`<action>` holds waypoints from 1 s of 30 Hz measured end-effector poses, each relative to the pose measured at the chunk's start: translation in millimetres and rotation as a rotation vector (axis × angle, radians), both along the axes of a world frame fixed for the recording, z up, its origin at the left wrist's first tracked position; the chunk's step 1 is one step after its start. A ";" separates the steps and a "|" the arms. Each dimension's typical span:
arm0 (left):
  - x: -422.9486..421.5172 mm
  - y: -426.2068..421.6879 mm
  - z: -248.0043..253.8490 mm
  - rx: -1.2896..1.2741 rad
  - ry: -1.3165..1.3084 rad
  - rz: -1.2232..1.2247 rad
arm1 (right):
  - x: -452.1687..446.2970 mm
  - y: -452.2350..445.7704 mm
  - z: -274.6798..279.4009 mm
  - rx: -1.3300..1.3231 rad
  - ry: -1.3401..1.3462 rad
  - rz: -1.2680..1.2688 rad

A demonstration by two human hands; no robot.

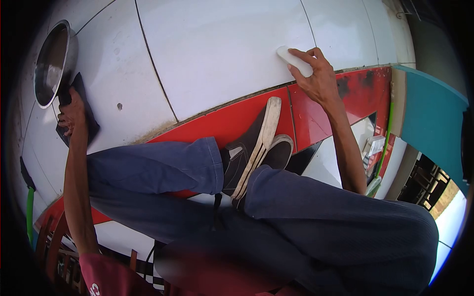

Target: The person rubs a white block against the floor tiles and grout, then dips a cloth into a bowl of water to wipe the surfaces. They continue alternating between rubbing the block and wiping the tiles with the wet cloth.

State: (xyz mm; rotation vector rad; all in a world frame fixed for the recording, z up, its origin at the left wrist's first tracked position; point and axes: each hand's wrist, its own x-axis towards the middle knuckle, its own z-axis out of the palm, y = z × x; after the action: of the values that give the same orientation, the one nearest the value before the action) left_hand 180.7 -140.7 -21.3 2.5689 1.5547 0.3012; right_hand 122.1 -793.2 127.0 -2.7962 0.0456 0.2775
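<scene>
My right hand (318,81) pinches a white oblong block (298,63), rounded at its end, against the white tiles (212,54). Whether the block is a sponge or soap I cannot tell. On the left, my left hand (74,114) has its fingers curled on a black cloth (88,111) lying on the tiles. Just beyond that hand is a round metal bowl (73,52), with what looks like brownish liquid inside. The palm side of my left hand is hidden.
Red tiles (212,118) edge the white surface. My legs in blue trousers (158,165) and a dark shoe (247,153) fill the middle. A teal panel (432,106) and a green stick (386,143) stand at right. Another green handle (30,212) is at far left, near brown wooden chairs (57,241).
</scene>
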 end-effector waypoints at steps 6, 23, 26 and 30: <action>0.6 1.3 -2.2 0.013 -0.003 -0.008 | -1.0 0.4 -1.8 0.017 -0.031 -0.011; 1.0 3.4 -2.3 0.035 0.030 0.011 | -7.3 14.8 -1.5 0.006 -0.060 0.017; 0.2 -11.6 10.6 0.004 0.036 0.023 | -11.5 20.0 1.1 0.006 -0.039 0.055; -0.8 -3.6 3.3 0.015 0.038 0.022 | -8.9 25.3 -2.8 0.000 -0.053 -0.007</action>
State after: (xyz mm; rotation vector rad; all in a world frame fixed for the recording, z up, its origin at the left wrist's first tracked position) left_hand 179.9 -144.3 -18.0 2.5848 1.6004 0.2691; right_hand 113.2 -767.9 124.2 -2.8010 0.0428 0.2011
